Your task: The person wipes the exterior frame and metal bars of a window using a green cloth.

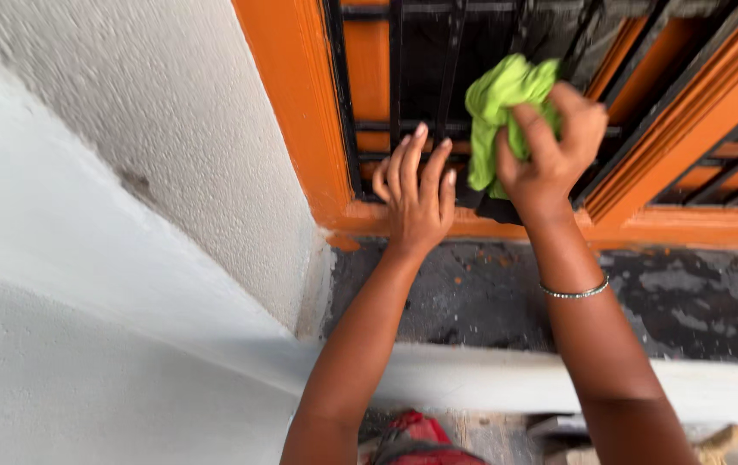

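The right hand [550, 146] is clenched on a green cloth [502, 108] pressed against the black grille [412, 69], while the left hand [416, 194], just beside and lower, rests spread-fingered on the grille's bottom bars.

Green cloth [507, 103] partly hidden in right hand [550, 151], window grille [403, 86] cut off at top edge

No packages, labels, signs or screens show anywhere in this view.
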